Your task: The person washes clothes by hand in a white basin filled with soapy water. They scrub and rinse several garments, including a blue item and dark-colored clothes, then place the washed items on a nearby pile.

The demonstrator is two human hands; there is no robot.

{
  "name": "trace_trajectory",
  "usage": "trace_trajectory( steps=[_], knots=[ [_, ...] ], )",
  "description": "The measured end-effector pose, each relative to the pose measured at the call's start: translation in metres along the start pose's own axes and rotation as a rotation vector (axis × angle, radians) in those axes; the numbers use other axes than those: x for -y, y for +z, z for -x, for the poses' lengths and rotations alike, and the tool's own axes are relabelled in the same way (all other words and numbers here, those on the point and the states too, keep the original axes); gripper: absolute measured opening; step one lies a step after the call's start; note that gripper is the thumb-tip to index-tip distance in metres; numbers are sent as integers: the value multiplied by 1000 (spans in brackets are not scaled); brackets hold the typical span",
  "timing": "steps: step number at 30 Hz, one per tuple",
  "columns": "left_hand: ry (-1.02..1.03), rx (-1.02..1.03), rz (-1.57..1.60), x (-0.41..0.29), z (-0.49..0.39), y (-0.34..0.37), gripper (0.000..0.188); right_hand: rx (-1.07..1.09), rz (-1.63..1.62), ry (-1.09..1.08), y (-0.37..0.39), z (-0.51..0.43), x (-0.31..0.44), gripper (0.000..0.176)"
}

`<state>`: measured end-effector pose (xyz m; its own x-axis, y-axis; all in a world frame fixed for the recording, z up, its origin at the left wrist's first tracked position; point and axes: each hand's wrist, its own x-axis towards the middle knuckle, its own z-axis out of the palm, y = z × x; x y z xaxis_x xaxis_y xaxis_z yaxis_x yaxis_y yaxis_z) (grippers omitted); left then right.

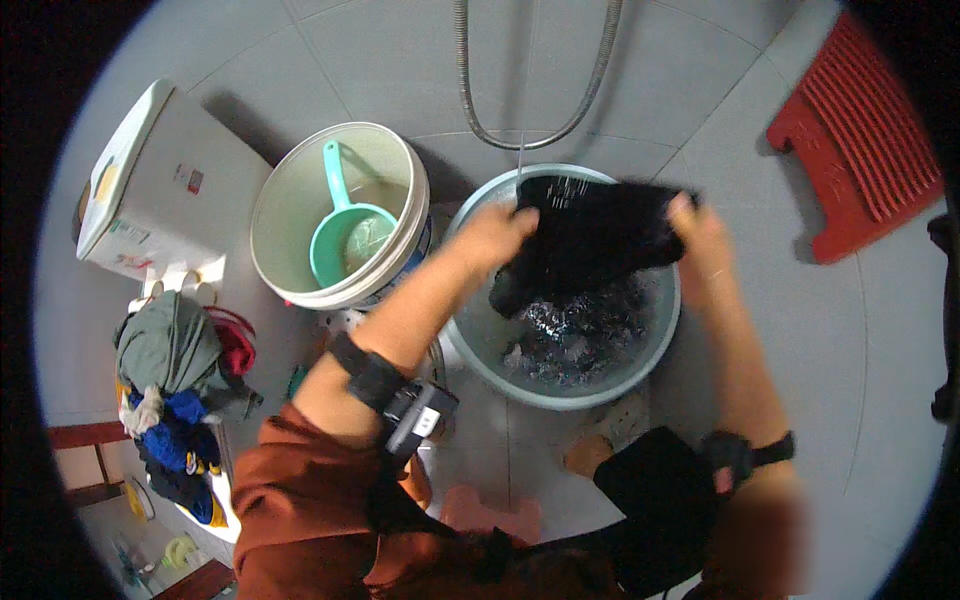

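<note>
A black cloth garment (600, 232) is stretched between my two hands above a round pale-blue basin (461, 352). My left hand (499, 231) grips its left end, and my right hand (697, 225) has hold of the right upper corner. A thin stream of water (520, 161) falls near the garment's left edge. Below the cloth, the water in the basin (577, 337) is rippled and dark, and what lies under its surface cannot be made out. Part of the garment hangs down at the left, close to the water.
Left of the basin stands a white bucket (274, 240) holding a mint-green dipper (341, 232). Farther left, clothes (169, 352) are piled below a white lidded box (202, 187). A metal shower hose (469, 97) loops above the basin. A red plastic stool (840, 165) is at the right.
</note>
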<state>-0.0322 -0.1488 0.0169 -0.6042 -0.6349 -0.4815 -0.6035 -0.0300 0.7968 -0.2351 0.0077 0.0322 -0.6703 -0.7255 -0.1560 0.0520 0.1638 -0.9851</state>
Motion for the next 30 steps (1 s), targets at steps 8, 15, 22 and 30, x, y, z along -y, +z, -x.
trace_trajectory(
  steps=[8, 15, 22, 30],
  knots=[
    [78, 269, -669, 143, -74, 127, 39, 417, 1175, 124, 62, 7, -222, 46],
    [-91, 517, -792, 181, -118, 161, 37, 594, 970, 561, 65, -7, -312, 40],
    [37, 780, -946, 179, -131, 149, 40, 986, 1363, 531, 73, -18, -263, 41],
    [-310, 276, 196, 51, -28, 65, 30, 167, 357, 186, 36, 7, -89, 59]
  ],
)
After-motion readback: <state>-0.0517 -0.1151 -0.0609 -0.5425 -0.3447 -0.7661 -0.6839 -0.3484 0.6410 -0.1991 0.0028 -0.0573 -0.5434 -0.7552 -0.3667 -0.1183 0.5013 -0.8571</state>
